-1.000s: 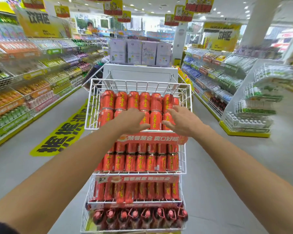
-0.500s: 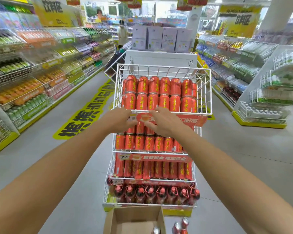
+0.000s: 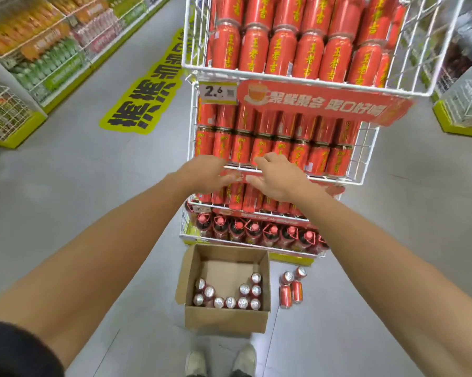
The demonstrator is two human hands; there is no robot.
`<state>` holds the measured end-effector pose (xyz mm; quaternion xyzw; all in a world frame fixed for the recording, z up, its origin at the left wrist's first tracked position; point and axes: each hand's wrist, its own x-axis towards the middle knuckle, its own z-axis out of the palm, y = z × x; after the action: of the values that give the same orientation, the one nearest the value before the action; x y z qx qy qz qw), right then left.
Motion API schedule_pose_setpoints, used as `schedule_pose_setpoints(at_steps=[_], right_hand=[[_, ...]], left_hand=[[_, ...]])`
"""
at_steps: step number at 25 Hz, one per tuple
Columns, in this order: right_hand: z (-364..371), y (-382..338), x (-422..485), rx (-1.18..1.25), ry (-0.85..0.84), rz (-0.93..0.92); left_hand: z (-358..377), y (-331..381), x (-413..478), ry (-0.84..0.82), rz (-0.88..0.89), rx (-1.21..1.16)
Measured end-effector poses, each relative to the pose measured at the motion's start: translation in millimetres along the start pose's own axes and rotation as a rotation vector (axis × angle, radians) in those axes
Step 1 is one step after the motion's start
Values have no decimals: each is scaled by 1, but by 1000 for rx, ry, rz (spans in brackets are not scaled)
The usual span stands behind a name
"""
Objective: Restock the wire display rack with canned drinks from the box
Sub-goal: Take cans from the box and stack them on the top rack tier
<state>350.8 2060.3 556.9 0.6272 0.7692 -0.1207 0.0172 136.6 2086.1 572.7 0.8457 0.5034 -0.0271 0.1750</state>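
A pair of pale shoes (image 3: pixel 195 363) stood at the bottom edge, toes toward an open cardboard box (image 3: pixel 226 318) on the grey floor (image 3: pixel 79 186). Inside it, canned drinks (image 3: pixel 229 302) stood upright along the near wall and both sides, with bare cardboard behind them. Four loose cans (image 3: pixel 290 289) sat just right of the box, and open floor ran wide on either side.

The box's far edge lay near the base of the wire display rack (image 3: pixel 365 159), whose lowest tier held a row of red-capped bottles (image 3: pixel 254 231). Both forearms reached over the box. The left hand (image 3: pixel 202 172) and right hand (image 3: pixel 277 178) were at the lower front rail of the second tier, fingers apart and loosely curved, gripping no can. Blur hid whether they touched the wire, and they covered part of the third tier.

Higher up, a price tag (image 3: pixel 215 91) read "2.6" beside a red banner (image 3: pixel 324 104) with smeared characters. The top-tier cans (image 3: pixel 281 50) read "王老吉", their upper row cut off by the frame. A yellow floor sticker (image 3: pixel 147 91) lay left of the rack, with stocked shelves (image 3: pixel 39 36) beyond.
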Motion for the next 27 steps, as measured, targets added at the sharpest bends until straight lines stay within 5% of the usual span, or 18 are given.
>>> schedule_pose_setpoints(at_steps=[14, 27], right_hand=[[366, 12, -6, 134, -451, 84], [729, 86, 38, 83, -498, 110]], left_hand=[[348, -106, 20, -436, -112, -133], [719, -223, 81, -518, -178, -59]])
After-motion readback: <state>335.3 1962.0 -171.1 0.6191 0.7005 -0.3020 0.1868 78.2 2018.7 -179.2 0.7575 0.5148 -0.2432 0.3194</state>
